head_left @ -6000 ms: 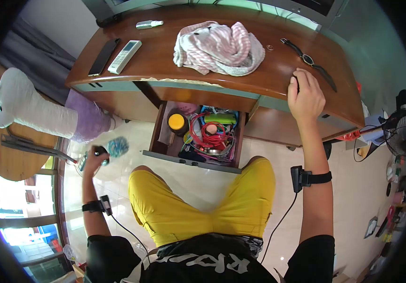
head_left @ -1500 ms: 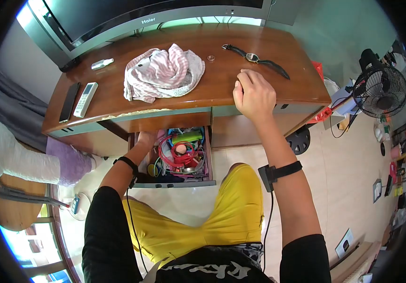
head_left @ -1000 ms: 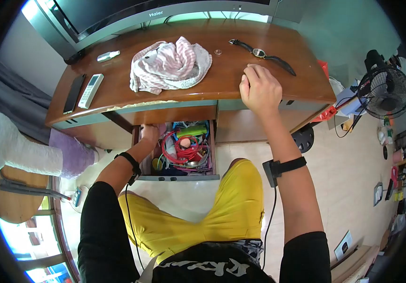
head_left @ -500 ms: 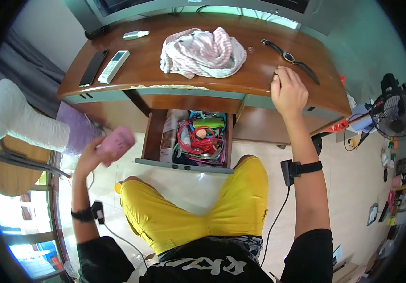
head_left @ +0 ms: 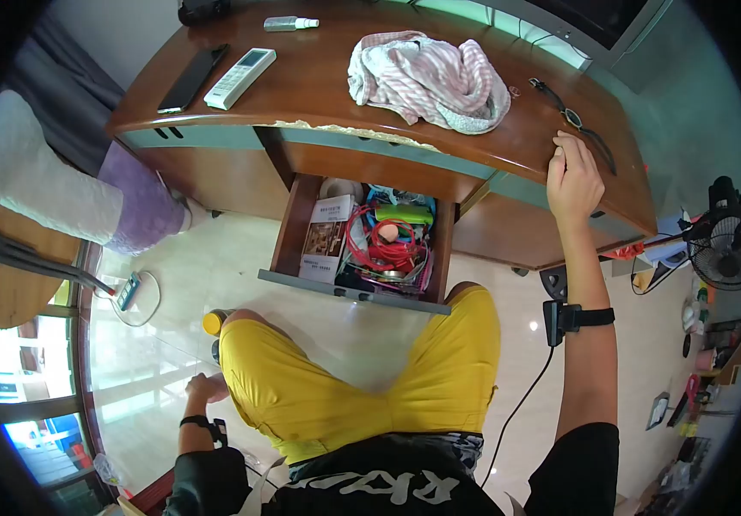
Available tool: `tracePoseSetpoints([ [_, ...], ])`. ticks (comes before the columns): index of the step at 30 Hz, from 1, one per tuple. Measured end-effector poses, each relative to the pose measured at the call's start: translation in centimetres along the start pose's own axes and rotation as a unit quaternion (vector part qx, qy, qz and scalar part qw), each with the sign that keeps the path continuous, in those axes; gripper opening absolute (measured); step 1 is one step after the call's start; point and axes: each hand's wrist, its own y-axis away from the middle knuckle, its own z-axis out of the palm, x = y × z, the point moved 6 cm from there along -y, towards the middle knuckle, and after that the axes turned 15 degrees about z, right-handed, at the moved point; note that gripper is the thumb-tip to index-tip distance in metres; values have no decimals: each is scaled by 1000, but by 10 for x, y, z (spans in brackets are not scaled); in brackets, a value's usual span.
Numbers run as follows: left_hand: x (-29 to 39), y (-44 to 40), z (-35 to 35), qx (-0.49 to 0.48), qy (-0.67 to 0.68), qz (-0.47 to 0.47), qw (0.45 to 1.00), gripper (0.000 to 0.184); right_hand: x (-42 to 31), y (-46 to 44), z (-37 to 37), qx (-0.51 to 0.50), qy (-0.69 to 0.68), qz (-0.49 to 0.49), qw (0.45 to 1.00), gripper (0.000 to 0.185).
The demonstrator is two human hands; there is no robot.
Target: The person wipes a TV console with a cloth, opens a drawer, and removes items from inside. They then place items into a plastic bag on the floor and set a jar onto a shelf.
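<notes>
My right hand (head_left: 575, 182) rests on the desk's front edge near a black-strapped wristwatch (head_left: 571, 118), fingers lying loosely on the wood with nothing in them. Low beside my left knee is my left hand (head_left: 207, 388). Its fingers are mostly hidden by my leg, and no object shows in it. Between my knees and the desk, a drawer (head_left: 353, 295) stands pulled out. Inside it lie a printed booklet or box (head_left: 325, 238), a coiled red cable (head_left: 381, 252), a green item (head_left: 403, 214) and other small clutter.
On the desk (head_left: 319, 86) lie a crumpled pink-and-white cloth (head_left: 430, 83), a white remote control (head_left: 240, 78), a black phone-like slab (head_left: 192, 79) and a small clear bottle (head_left: 291, 24). A white-and-purple plush toy (head_left: 69, 181) stands at left, a black fan (head_left: 723, 245) at right.
My left hand has dropped down and back beside my left knee; the pink object it held is out of sight. The view has turned left, while my right hand stays on the desk edge.
</notes>
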Motion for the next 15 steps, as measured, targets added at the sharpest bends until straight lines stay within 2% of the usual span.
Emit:
tracePoseSetpoints([
  [1,-12,-28,31,-3,20,-34,999,86,-1,0,0,-5,0,3,1000,15],
  [3,10,-24,38,5,8,-5,1000,73,-2,-1,0,-9,-2,2,1000,16],
  [4,12,-26,44,5,11,-6,1000,73,-1,0,0,-10,-1,4,1000,16],
  [6,21,-33,52,22,-7,21,1000,56,-1,-1,1,-11,-2,5,1000,16],
  [7,20,-38,59,22,-7,20,1000,56,0,-1,1,-14,0,8,1000,16],
  [9,21,-48,68,23,1,14,1000,45,0,-1,2,-16,1,13,1000,17],
  [14,16,-51,66,44,17,23,999,60,-1,-2,1,-20,6,12,1000,17],
  [15,14,-53,62,58,36,72,995,74,-1,-2,1,-20,4,11,1000,17],
])
